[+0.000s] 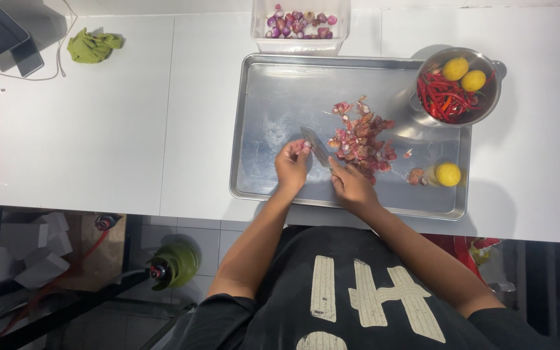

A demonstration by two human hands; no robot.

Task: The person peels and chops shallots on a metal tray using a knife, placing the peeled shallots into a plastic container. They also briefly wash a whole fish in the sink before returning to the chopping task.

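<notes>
Holding a small purple shallot [305, 148] in pinched fingers, the left hand [291, 165] sits at the middle of the frame over a large rectangular metal tray [273, 123] on the white table [98, 129]. Just right of it, the right hand [351, 186] has its fingers wrapped around the handle of a short steel-bladed knife [315, 145], whose blade points up and left, its tip close to the shallot. A heap of reddish-purple shallot peelings [361, 139] lies on the tray right of the blade. Lower right on the tray rests a round yellow lime [448, 174]. A round metal bowl [491, 100] of red chillies [445, 100] stands on the tray's upper right corner. A clear plastic tub of shallots [299, 26] stands at the frame's top edge.
</notes>
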